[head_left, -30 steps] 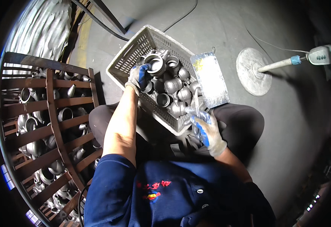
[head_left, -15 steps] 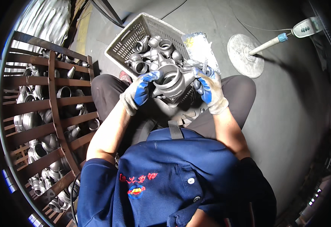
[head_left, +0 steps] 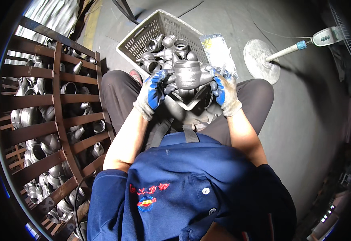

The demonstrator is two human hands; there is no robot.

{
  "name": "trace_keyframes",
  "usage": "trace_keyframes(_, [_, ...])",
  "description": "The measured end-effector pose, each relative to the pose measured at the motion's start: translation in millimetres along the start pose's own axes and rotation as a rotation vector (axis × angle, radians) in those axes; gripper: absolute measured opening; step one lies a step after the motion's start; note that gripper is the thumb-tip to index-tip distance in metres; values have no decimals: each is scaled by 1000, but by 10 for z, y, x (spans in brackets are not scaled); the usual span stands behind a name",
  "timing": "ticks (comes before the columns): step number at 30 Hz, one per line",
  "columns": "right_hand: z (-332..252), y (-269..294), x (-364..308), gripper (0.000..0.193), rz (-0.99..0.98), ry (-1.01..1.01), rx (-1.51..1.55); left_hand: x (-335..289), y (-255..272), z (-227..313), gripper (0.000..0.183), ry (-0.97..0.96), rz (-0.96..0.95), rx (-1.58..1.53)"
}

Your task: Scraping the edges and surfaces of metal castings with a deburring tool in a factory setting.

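Between my two gloved hands is a grey cast-metal pipe fitting [head_left: 188,74], its wide round mouth facing up and away and short branches at its sides. My left hand [head_left: 153,91], in a white glove with a blue palm, grips the branch on the left. On the opposite branch, my right hand [head_left: 223,90] is closed in a matching glove. A thin light strip shows by the right fingertips; I cannot tell whether it is a tool. Just beyond the fitting, a grey plastic crate [head_left: 126,45] holds several similar castings [head_left: 180,46].
A rusty metal cage [head_left: 56,96] full of castings stands close on my left. Behind my right hand lies a pale, worn flat board [head_left: 217,49]. A pedestal fan's round base [head_left: 259,60] and pole [head_left: 285,50] are at the far right. A cable crosses the floor beyond the crate.
The fitting has been turned: its mouth faced me more before, and now its side wall shows. Both hands keep hold of it. The whole view has shifted slightly.
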State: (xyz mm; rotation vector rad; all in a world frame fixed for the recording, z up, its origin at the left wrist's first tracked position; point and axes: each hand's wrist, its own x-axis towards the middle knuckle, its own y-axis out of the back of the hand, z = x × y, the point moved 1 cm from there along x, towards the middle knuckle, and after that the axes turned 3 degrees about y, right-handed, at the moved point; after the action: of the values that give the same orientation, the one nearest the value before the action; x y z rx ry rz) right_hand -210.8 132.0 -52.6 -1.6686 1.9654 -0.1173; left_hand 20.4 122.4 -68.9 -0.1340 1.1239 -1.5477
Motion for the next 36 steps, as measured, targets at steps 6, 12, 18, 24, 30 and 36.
trace_keyframes(6, [3,-16,-11,20,49,12,-16,13,18,21,23,-27,40,333])
trace_keyframes(12, [-95,29,-16,13,-33,104,-52,-25,-113,93,23,-236,-15,654])
trace_keyframes(18, [-230,41,-81,16,-151,-14,-136,-40,-205,150,19,-178,-170,759])
trace_keyframes(24, [-454,-209,-110,20,-284,-123,-382,-184,-280,21,26,-50,-491,782])
trace_keyframes(30, [-524,-368,-260,38,-219,78,-300,-243,-139,59,26,-42,-193,519])
trace_keyframes(36, [-567,-381,-686,37,-480,245,-731,-397,-154,192,32,-492,-104,914])
